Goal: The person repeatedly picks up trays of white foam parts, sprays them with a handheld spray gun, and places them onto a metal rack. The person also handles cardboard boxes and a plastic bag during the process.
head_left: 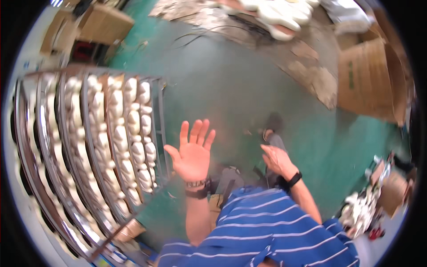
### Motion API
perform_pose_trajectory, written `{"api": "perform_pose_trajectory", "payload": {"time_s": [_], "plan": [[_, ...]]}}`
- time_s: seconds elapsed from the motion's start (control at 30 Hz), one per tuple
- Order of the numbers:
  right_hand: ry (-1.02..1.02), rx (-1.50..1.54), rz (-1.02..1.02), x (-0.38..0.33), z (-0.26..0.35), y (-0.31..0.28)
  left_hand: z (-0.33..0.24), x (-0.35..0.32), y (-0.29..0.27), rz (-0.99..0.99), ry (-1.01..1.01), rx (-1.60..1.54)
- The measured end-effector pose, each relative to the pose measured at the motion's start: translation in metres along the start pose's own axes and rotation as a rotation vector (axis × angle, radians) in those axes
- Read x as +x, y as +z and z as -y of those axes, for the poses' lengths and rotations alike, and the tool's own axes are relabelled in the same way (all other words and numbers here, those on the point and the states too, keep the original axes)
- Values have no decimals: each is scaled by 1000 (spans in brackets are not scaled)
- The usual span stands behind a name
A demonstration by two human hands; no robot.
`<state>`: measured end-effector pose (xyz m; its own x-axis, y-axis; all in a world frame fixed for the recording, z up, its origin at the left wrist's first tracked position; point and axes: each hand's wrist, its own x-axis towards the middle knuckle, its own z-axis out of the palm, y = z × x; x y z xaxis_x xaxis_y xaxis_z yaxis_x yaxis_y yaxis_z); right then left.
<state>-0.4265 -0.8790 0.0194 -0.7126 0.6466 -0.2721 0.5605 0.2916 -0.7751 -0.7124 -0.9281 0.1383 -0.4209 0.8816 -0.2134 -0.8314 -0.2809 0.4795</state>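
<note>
Head view: the metal rack (85, 107) stands to the left of the left hand (192, 160), its rows of tiers probably keeping the rounded white pieces (138, 152) from piling together. A large cardboard box (362, 80) sits ahead and to the right of the right hand (279, 161), perhaps to leave walking room between. The left hand is spread wide, palm showing, empty; the right stretches its fingers close together, holding nothing visible. Neither touches the rack.
</note>
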Motion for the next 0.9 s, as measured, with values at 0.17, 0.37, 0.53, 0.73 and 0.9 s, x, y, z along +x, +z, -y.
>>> {"api": "perform_pose_trajectory", "payload": {"time_s": [0.17, 0.37, 0.53, 0.73, 0.9], "plan": [[45, 477, -73, 18, 43, -112, 71, 62, 81, 186, -82, 56], [53, 1201, -333, 69, 60, -182, 188, 99, 176, 468, -99, 311], [18, 1336, -519, 79, 20, -239, 260, 143, 238, 490, -178, 168], [-154, 1513, -439, 84, -45, -359, 322, 223, 315, 855, -412, 63], [-101, 1354, -491, 83, -105, -445, 387, 309, 372, 898, -346, -35]]}}
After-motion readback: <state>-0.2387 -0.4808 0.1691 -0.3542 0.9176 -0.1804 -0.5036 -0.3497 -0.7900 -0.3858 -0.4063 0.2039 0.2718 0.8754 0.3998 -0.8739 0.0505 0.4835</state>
